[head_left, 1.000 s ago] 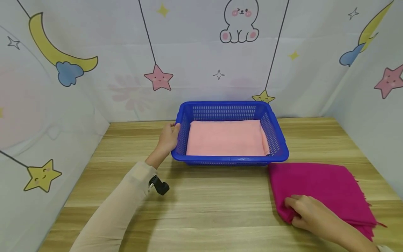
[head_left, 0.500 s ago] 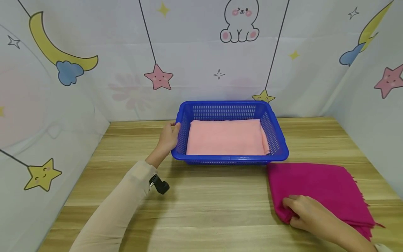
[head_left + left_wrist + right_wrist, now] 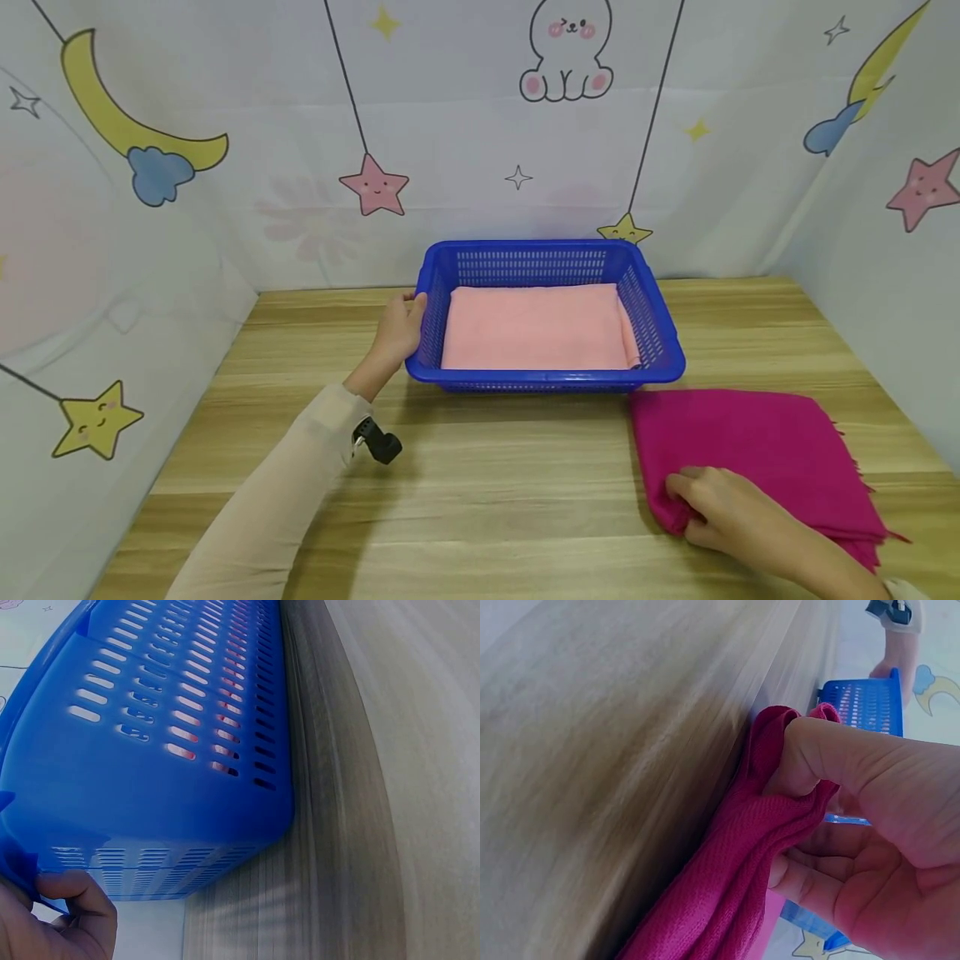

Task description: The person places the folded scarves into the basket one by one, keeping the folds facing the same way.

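My left hand [image 3: 400, 329] grips the left rim of a blue plastic basket [image 3: 543, 377], its fingers curled round the rim in the left wrist view. Inside the basket lies a folded light pink cloth [image 3: 536, 327]. At the right, my right hand [image 3: 727, 512] pinches the near left edge of a folded magenta cloth [image 3: 757, 442] with a fringed right side. In the right wrist view, the thumb presses into the bunched layers of this cloth [image 3: 727, 877] while the other fingers are behind them. The cloth's far left corner comes right up to the basket's front right corner.
The wooden table [image 3: 480, 500] carries both basket and magenta cloth. A white printed curtain [image 3: 465, 125] stands behind the basket and along both sides of the table. A small black camera [image 3: 378, 442] is strapped to my left wrist.
My right hand and the magenta cloth have shifted slightly to the left. The left hand keeps its grip on the basket, which stays in place.
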Demonstrator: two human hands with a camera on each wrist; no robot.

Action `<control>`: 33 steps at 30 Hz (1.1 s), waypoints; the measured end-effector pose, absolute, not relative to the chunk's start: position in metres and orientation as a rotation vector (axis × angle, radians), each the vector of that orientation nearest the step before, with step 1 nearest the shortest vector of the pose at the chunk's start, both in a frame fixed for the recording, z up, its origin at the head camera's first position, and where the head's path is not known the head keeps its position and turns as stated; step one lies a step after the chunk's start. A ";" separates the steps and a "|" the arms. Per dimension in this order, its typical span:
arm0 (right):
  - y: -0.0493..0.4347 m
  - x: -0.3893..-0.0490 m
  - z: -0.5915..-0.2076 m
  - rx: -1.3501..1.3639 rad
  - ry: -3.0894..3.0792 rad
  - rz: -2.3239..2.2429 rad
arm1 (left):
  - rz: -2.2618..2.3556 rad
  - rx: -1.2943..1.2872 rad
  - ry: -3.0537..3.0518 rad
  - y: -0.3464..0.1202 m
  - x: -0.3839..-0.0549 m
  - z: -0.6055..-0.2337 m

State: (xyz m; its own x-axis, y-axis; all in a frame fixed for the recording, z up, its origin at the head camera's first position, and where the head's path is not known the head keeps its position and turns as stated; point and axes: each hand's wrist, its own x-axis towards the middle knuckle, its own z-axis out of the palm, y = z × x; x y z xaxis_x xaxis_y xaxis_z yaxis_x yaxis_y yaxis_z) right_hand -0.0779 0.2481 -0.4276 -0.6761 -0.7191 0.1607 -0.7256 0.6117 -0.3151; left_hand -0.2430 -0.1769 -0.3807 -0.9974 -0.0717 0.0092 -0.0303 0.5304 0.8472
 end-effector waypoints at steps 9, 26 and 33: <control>0.242 -0.076 -0.424 1.261 -2.861 0.583 | -1.511 0.099 -2.704 -0.178 -0.245 -0.383; 0.234 -0.073 -0.426 1.275 -2.837 0.529 | -1.525 0.124 -2.702 -0.177 -0.243 -0.383; 0.231 -0.071 -0.426 1.286 -2.812 0.524 | -1.523 0.126 -2.704 -0.176 -0.244 -0.383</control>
State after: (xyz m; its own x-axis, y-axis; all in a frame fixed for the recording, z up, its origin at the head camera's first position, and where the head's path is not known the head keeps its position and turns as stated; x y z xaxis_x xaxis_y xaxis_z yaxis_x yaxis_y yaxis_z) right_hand -0.0713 0.2310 -0.4262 -0.6637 -0.7344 0.1417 -0.7362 0.6079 -0.2974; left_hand -0.2445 -0.1764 -0.3834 -0.9960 -0.0885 -0.0086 -0.0532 0.5159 0.8550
